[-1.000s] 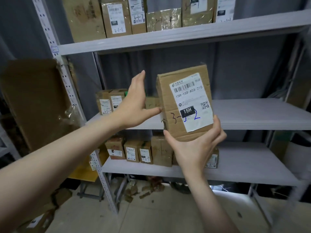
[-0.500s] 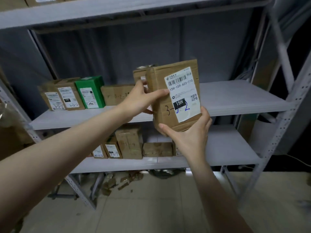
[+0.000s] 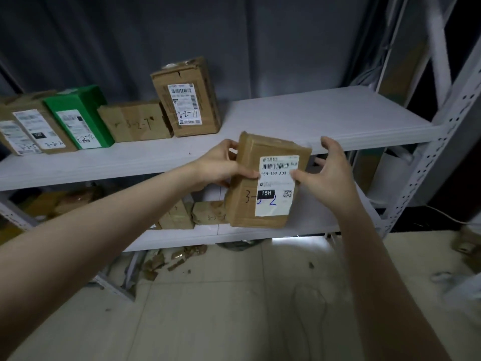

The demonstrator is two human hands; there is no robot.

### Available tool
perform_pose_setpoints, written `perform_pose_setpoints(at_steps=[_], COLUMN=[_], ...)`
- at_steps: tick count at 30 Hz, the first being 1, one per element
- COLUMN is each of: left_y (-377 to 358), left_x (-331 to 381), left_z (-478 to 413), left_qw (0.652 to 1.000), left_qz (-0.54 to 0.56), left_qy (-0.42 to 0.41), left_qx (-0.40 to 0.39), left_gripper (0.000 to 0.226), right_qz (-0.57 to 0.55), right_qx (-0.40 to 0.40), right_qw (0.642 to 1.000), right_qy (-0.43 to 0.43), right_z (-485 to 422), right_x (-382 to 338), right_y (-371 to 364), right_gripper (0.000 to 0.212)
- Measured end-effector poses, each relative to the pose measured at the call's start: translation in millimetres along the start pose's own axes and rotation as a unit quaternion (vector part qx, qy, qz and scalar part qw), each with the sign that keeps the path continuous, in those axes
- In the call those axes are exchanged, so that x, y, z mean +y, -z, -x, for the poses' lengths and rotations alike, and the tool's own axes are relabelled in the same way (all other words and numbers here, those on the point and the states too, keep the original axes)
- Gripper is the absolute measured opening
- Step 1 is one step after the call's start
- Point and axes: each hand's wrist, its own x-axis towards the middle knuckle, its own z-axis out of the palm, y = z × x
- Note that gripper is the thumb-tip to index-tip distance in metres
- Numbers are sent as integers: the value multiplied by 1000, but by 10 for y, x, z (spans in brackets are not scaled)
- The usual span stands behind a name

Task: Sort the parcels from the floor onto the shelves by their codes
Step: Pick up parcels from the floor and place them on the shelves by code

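The parcel [image 3: 268,183] is held at frame centre, before the shelf [image 3: 325,118] edge, and is clamped at its left side by the left hand [image 3: 221,165]. The thumb of the right hand [image 3: 330,178] is laid on the label [image 3: 273,207], fingers spread; its grip cannot be told. The parcel is best set upright, right of the box [image 3: 186,100] marked 3-2-11. Its long axis is near vertical, with the label turned to the camera.
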Motion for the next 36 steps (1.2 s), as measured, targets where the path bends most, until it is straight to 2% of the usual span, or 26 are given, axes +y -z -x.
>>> perform_pose_setpoints(at_steps=[3,7,12,15,18,20,22,24,28,36], left_y=[-181,-363,-532,-633,-709,-726,-706,-679,-688,-760], left_x=[-107,-227,-385,-422,-427,-459,-520,-598,-730,-1072], left_z=[-149,-289,-450,-552,-604,-625,-650,-709,-876,-1260], left_qw=[999,993,991,983,964,960,959,957,960,966], left_qz=[-21,-60,-78,-145,-222,-243,-256,-262,-259,-224], left_qy=[7,-5,-10,9,53,62,71,90,104,129], left_qx=[-46,-98,-105,-115,-136,-128,-104,-82,-36,7], left_gripper=[71,81,82,86,85,74,59,45,34,36], right_qz=[50,106,181,246,295,298,318,342,353,380], right_qx=[-84,-215,-280,-283,-269,-244,-204,-167,-143,-166], right_qw=[995,971,943,926,917,923,924,919,917,899], right_qy=[16,19,27,38,10,-23,-66,-97,-118,-141], right_z=[-160,-316,-532,-633,-730,-809,-906,-1022,-1283,-1700], right_x=[96,194,416,571,841,1058,1259,1444,1713,1967], right_y=[53,77,23,-53,-183,-273,-347,-425,-645,-1241], right_gripper=[99,94,95,93,76,60,54,56,63,73])
